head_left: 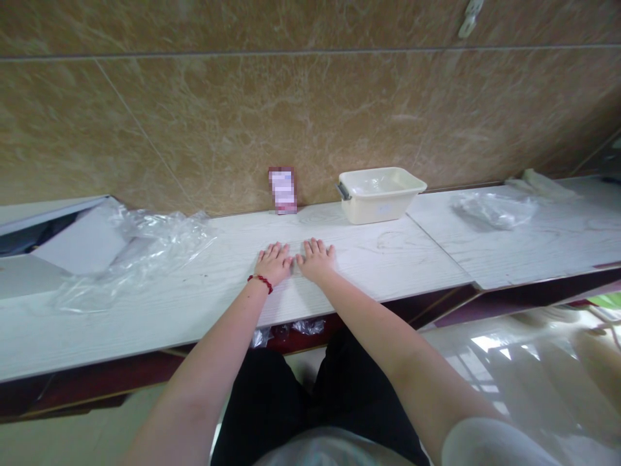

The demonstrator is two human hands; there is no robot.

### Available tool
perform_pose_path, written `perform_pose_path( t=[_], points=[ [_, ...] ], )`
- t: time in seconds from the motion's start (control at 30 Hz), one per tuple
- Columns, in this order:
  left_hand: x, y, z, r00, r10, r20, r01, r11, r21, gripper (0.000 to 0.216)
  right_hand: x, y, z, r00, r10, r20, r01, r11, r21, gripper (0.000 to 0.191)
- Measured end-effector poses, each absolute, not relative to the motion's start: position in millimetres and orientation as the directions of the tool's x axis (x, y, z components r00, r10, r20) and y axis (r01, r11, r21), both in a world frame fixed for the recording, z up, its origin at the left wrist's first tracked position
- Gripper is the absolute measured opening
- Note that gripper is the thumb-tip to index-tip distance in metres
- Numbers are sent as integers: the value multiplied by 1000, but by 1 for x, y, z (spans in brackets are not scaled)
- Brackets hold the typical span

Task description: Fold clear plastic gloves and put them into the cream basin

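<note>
Both palms lie flat on a white wood-grain counter (233, 246), side by side with a small gap between them. My left hand (274, 262), with a red bead bracelet (261, 282) at the wrist, has its fingers stretched out and holds nothing. My right hand (316, 260) rests the same way, fingers spread and bare. Behind the hands a small blurred card or packet (283, 191) with a dark red border leans against the wall. To the right of it stands a cream plastic bin (378, 206) with a grey handle; I see nothing clearly inside it.
Crumpled clear plastic (165, 243) lies on the left beside an opened white box (82, 243) with something dark in it. Another clear plastic bag (497, 208) and a pale cloth (543, 184) lie at the right. A brown marbled wall (291, 110) closes the back.
</note>
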State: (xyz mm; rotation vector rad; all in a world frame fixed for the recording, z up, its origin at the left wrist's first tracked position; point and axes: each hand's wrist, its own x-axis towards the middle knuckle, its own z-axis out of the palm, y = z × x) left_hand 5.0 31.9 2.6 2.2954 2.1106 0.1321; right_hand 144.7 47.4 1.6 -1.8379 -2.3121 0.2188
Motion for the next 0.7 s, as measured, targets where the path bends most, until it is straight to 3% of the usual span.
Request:
perform_pose_path(
  t=[0.23,0.4,0.53,0.7],
  points=[
    [-9,31,3,88,996,21,996,-88,27,62,164,53,7,-138,990,-10,974,134,-183,54],
    [-11,31,2,89,995,35,996,-90,14,65,190,51,11,-44,991,128,986,64,-156,53],
    [-10,30,1,78,996,32,997,-79,12,65,209,34,19,-248,950,189,946,279,-162,41],
    [-13,33,3,74,997,20,996,-75,51,66,216,13,28,-646,732,217,746,665,-26,26]
  ],
)
